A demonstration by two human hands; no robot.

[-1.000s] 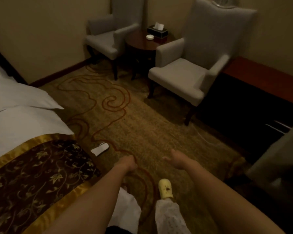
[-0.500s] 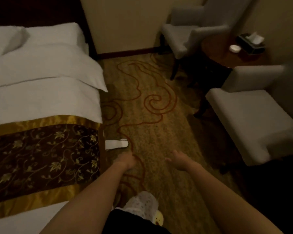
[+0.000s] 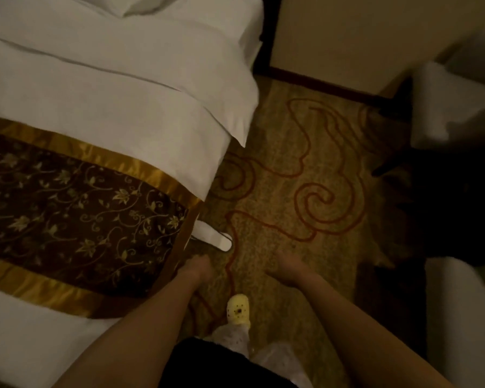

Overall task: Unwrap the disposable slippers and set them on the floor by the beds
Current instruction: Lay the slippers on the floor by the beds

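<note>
A white slipper (image 3: 214, 237) is seen on the carpet (image 3: 277, 175) just beside the bed (image 3: 123, 107), a chair (image 3: 457, 107) well apart. The right hand (image 3: 289, 266) is held open; the left hand (image 3: 197, 266) cannot be told.

A white slipper (image 3: 212, 238) lies flat on the patterned carpet (image 3: 277, 191) against the side edge of the bed (image 3: 123, 88), beside the brown-and-gold runner (image 3: 76, 211). The left hand (image 3: 195, 268) hovers just short of it and the right hand (image 3: 287, 266) farther right, both seemingly holding nothing in the dim light. A yellow clog (image 3: 238, 309) stands on the carpet between the two forearms.
</note>
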